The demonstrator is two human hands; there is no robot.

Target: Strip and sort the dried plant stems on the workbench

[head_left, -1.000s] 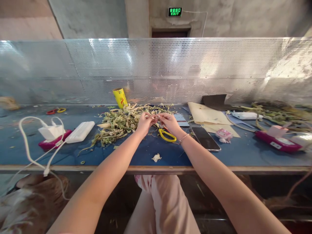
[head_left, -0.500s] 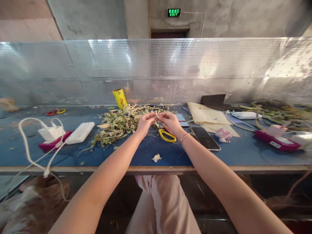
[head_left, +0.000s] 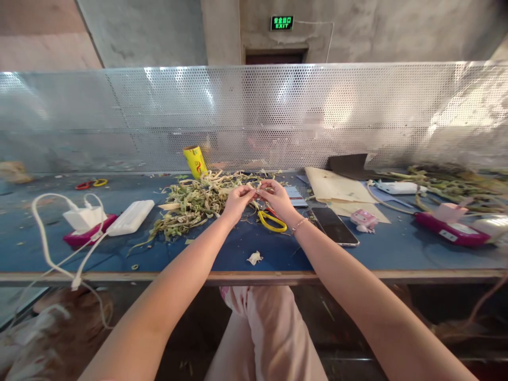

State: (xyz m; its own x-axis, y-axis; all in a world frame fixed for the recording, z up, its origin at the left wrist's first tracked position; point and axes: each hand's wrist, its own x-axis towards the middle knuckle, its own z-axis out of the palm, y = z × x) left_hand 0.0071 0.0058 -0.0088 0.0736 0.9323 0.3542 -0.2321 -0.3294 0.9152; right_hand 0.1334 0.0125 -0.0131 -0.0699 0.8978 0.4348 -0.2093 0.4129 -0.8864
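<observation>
My left hand (head_left: 239, 202) and my right hand (head_left: 274, 196) meet at the fingertips above the blue table (head_left: 214, 254). Both are closed in a pinch around something small and pale, too small to make out. Left of and behind them lies a heap of dried green and tan plant pieces (head_left: 192, 203). Yellow-handled scissors (head_left: 272, 222) rest just below my right hand. A small crumpled white scrap (head_left: 254, 257) lies near the table's front edge.
A yellow tube (head_left: 195, 161) stands behind the heap. On the left are a white power bank (head_left: 131, 217) and a magenta power strip (head_left: 85, 235) with cables. A black phone (head_left: 334, 226) lies right of my wrist, beside a pink case (head_left: 364, 219). A perforated metal screen (head_left: 254, 116) stands behind.
My hands stay almost in place. The fingers of my right hand have shifted slightly upward around the small pale thing.
</observation>
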